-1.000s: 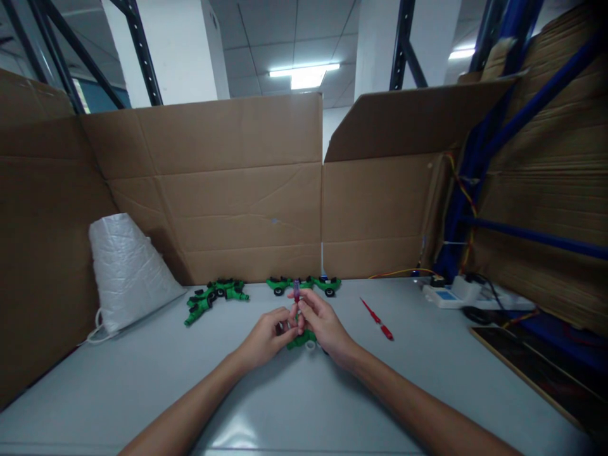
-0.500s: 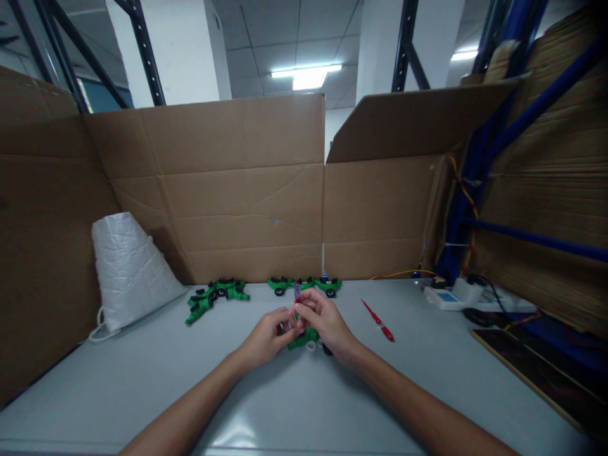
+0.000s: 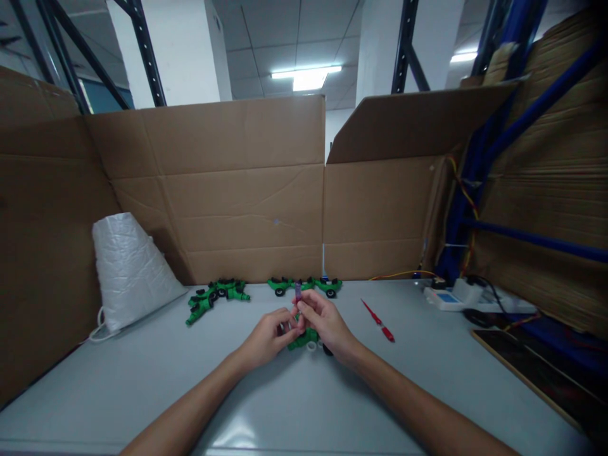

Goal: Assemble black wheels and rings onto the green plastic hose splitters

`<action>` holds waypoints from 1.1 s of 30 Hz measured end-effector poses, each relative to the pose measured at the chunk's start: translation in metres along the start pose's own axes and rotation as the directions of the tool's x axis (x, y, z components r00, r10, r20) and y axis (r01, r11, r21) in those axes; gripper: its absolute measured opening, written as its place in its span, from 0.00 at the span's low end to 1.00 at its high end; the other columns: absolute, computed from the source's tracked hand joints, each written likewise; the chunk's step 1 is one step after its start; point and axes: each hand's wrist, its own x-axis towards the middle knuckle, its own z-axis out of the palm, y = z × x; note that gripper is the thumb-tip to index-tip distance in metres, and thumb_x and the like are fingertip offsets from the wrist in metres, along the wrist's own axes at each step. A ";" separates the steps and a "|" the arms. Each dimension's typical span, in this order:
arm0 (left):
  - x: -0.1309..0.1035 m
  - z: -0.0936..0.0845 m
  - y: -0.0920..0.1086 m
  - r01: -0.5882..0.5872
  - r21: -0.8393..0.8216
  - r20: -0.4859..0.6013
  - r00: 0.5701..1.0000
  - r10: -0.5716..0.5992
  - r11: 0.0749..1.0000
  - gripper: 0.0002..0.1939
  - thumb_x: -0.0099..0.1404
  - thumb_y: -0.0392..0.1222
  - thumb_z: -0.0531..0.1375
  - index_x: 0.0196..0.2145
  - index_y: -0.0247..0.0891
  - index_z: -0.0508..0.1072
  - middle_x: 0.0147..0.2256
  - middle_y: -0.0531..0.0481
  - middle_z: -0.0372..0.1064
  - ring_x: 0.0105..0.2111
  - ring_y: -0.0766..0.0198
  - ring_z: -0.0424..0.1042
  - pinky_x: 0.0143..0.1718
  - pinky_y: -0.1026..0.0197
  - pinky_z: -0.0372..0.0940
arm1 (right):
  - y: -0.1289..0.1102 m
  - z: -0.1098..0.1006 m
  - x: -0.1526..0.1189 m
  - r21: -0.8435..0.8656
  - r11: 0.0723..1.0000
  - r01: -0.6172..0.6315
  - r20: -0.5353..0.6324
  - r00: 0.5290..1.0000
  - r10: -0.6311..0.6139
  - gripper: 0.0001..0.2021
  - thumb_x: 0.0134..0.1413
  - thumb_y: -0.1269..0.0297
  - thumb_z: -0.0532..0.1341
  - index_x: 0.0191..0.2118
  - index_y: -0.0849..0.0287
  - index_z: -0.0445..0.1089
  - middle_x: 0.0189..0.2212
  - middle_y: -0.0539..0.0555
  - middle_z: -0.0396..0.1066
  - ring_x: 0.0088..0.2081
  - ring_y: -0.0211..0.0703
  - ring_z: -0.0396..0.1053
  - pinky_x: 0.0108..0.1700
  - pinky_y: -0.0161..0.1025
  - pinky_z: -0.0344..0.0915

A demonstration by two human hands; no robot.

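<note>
Near the middle of the table, my two hands meet over a green toy car [image 3: 303, 340]. A white ring and a black wheel [image 3: 327, 349] show at its lower edge. My right hand [image 3: 327, 318] pinches a small upright screwdriver with a see-through purple and red handle [image 3: 297, 291]; its lower end is hidden by fingers. My left hand [image 3: 273, 335] is closed, its fingertips against the toy car just below the screwdriver. The fingers cover much of the car. A red screwdriver [image 3: 379, 322] lies on the table to the right of my hands.
Several green toy vehicles stand at the back left [image 3: 216, 296] and back middle [image 3: 327, 287]. A white wrapped bag [image 3: 133, 272] leans at left. Cardboard walls [image 3: 247, 202] enclose the table. A power strip [image 3: 446, 299] with cables and a dark panel [image 3: 527, 373] lie at right.
Almost nothing differs. The right fingers and the upright screwdriver handle have shifted very slightly; the left hand and the toy car stay in place.
</note>
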 end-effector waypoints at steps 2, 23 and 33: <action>0.000 0.000 0.000 0.004 0.003 0.002 1.000 -0.004 1.000 0.15 0.73 0.51 0.61 0.37 0.35 0.74 0.34 0.51 0.68 0.32 0.64 0.65 0.35 0.65 0.59 | 0.000 0.001 0.000 -0.003 1.000 0.000 -0.001 1.000 0.000 0.22 0.57 0.41 0.68 0.42 0.55 0.69 0.33 0.50 0.75 0.24 0.36 0.68 0.28 0.35 0.66; 0.002 0.001 -0.007 0.005 0.028 -0.006 1.000 -0.005 1.000 0.15 0.73 0.50 0.62 0.36 0.35 0.74 0.35 0.50 0.69 0.32 0.64 0.66 0.34 0.64 0.58 | -0.002 0.001 0.000 0.013 1.000 0.018 -0.004 1.000 -0.018 0.21 0.58 0.42 0.68 0.41 0.55 0.67 0.33 0.49 0.74 0.24 0.36 0.68 0.28 0.35 0.66; 0.003 0.001 -0.006 0.006 0.035 0.000 1.000 -0.006 0.999 0.16 0.73 0.51 0.61 0.35 0.35 0.73 0.34 0.50 0.69 0.33 0.64 0.65 0.35 0.64 0.58 | 0.003 0.000 0.000 0.037 0.999 0.031 -0.012 0.999 -0.030 0.21 0.56 0.46 0.71 0.41 0.55 0.64 0.29 0.46 0.71 0.25 0.35 0.68 0.29 0.33 0.66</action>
